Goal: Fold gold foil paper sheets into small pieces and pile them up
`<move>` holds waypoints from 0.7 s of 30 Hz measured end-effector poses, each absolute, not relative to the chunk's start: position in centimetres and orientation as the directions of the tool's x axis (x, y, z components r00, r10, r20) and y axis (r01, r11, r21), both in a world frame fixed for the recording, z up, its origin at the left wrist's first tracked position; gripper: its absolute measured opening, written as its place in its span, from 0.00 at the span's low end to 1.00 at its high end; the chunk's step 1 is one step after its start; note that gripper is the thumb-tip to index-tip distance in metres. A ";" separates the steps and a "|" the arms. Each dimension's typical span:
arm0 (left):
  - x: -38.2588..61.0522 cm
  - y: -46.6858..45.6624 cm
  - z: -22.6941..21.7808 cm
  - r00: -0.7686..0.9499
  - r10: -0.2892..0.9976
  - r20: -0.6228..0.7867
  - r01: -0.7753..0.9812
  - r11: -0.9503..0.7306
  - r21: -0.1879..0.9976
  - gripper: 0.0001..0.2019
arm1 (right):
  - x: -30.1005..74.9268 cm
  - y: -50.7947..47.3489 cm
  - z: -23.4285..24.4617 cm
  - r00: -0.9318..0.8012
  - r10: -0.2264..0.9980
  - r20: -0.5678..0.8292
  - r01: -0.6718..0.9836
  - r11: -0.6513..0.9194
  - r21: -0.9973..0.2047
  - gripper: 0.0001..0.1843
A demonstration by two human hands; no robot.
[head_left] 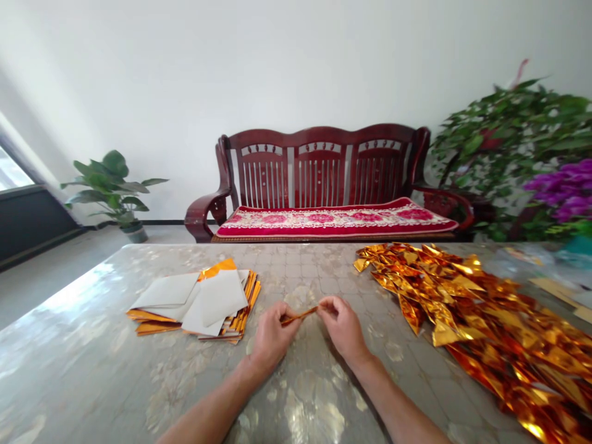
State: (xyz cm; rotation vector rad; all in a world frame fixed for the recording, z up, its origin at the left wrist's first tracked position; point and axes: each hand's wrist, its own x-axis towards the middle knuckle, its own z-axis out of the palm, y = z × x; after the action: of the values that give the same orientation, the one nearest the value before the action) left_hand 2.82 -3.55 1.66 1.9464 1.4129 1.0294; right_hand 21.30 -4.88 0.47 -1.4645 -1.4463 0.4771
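Observation:
Between my two hands is a thin strip of gold foil paper (303, 314), seen almost edge-on and slanting up to the right. My left hand (276, 330) pinches its left end, and the fingertips of my right hand (341, 320) close on its right end. How the paper is folded cannot be made out. Left of my hands lies a stack of foil paper sheets (224, 299), pale side up with gold edges. To the right spreads a large heap of folded shiny gold foil pieces (444, 296).
A patterned, glossy cover lies over the table (185, 382). Clear plastic wrapping (522, 262) and tan card pieces (559, 293) lie at the far right. Beyond the table stand a dark red wooden bench (319, 166), a potted plant (111, 185) and purple flowers (562, 188).

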 end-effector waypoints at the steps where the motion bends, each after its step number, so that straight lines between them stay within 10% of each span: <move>1: 2.8 -3.8 1.6 0.122 0.922 0.366 0.551 -0.370 0.748 0.09 | 21.2 -4.9 0.5 0.278 0.899 0.338 0.459 0.185 -0.869 0.08; 6: 2.4 -4.8 1.8 0.170 0.728 0.664 0.660 -0.585 0.472 0.11 | 19.3 -6.0 1.7 0.136 0.970 0.199 0.154 0.178 -0.972 0.18; 12: 2.6 -5.3 1.7 0.371 0.644 0.669 0.752 -0.631 0.190 0.16 | 17.1 -6.9 2.3 0.128 0.983 0.135 0.011 0.134 -0.991 0.20; 21: 3.2 -6.8 2.6 0.466 0.675 0.573 0.662 -0.695 0.281 0.09 | 18.4 -6.2 1.3 0.146 0.958 0.247 0.197 0.216 -0.956 0.15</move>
State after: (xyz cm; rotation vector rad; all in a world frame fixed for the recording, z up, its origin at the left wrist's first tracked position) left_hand 3.22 -6.79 2.56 2.6731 1.2195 1.0578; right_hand 18.40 -6.24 1.28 -1.2341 -1.3117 0.8214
